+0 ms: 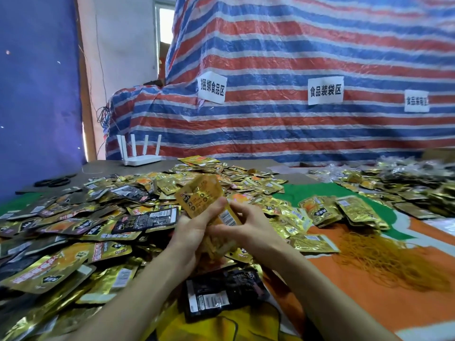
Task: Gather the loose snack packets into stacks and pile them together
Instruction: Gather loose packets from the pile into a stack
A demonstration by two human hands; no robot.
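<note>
Left hand (194,232) and right hand (253,225) both curl their fingers round one stack of gold packets (204,200), held up, leaning left. Loose packets (73,242) heap left of and beyond the stack; a black packet (221,291) lies below it and rubber bands (394,262) to its right.

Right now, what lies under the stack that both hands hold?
Below the stack, gripped by the left hand and right hand, lie gold packets and a black packet. Hands and forearms hide the rest.
</note>
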